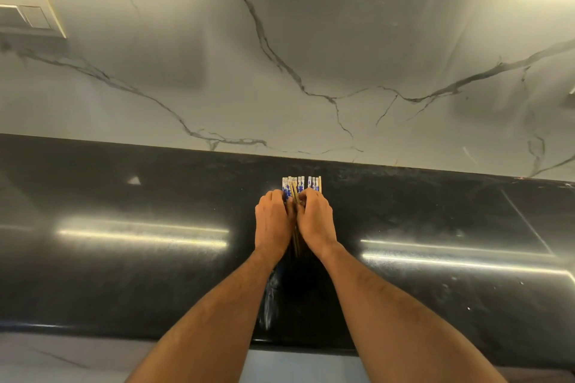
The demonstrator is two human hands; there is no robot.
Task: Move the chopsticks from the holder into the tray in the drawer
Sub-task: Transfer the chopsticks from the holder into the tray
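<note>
Between both hands (294,221), chopsticks (301,185)

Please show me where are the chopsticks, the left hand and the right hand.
chopsticks (301,184): head view, blue-and-white patterned ends.
left hand (273,221): head view, back of hand.
right hand (315,219): head view, back of hand.

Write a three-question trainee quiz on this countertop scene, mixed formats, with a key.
1. True or false: both hands, the left hand and the right hand, are on the chopsticks.
2. Multiple choice: the chopsticks lie on A) a black counter, B) a white tray, C) a wooden board.
3. Fill in: the chopstick ends beyond the fingers carry a white and ____ pattern.

Key: 1 true; 2 A; 3 blue.
</note>
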